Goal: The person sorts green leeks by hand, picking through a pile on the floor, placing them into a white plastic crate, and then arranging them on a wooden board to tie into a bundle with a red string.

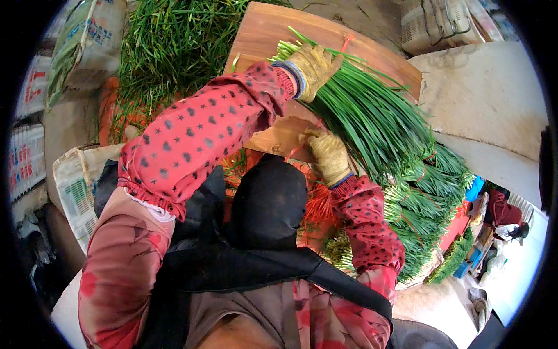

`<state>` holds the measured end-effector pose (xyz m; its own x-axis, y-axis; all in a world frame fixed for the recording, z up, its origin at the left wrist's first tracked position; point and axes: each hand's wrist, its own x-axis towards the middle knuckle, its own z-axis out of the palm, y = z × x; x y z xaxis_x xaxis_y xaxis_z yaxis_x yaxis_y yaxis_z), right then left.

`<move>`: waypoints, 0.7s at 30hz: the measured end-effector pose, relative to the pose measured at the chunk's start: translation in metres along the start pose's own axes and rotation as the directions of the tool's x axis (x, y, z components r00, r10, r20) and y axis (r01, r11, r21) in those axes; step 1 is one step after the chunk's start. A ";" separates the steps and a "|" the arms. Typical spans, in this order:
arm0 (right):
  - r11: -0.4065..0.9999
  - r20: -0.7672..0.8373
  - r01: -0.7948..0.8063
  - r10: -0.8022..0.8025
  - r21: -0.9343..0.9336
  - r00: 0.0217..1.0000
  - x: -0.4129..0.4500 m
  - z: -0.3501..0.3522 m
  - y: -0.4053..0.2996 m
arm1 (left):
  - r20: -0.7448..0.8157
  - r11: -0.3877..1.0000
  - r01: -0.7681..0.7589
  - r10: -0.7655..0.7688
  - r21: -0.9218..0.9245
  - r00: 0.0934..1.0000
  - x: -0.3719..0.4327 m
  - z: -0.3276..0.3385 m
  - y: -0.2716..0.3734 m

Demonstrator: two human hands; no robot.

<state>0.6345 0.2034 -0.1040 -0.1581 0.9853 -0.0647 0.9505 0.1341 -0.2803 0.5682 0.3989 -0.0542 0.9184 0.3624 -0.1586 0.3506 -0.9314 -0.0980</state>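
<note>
A large bunch of garlic chives (370, 113) lies across a brown wood-grain board (266, 30), its pale stem ends to the upper left. Over the stems, near those ends, my left hand (311, 72) in a yellowish work glove grips the bunch. My right hand (328, 155), gloved alike, is at the near edge of the board beside the leaves. Its fingers are closed on a red tie string (297, 152), which also shows just above the hand. Another piece of red string (347, 42) sticks out beyond the bunch on the far side.
Tied chive bundles (414, 209) are piled at the right. Loose greens (178, 56) heap up at the upper left. Red strings (321, 205) hang near my right forearm. White plastic crates (87, 192) stand at the left. Another person (501, 209) is at the far right.
</note>
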 end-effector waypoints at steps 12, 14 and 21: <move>0.963 -0.634 -0.206 0.270 0.174 0.725 0.087 -0.034 0.070 | 0.089 0.992 -0.032 0.043 -0.126 0.995 0.006 -0.012 -0.002; 0.938 -0.641 -0.193 0.339 0.289 0.689 0.097 -0.029 0.069 | 0.161 0.840 0.024 0.076 -0.542 0.984 0.031 -0.012 -0.035; 0.859 -0.499 -0.322 0.497 0.399 0.709 0.097 -0.029 0.065 | 0.112 0.741 0.405 -0.413 -0.535 0.904 0.115 0.007 -0.037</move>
<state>0.6887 0.3112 -0.1006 0.4942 0.8185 0.2928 0.7604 -0.2438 -0.6019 0.6592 0.4757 -0.0760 0.6645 0.7164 -0.2129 0.7303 -0.5619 0.3886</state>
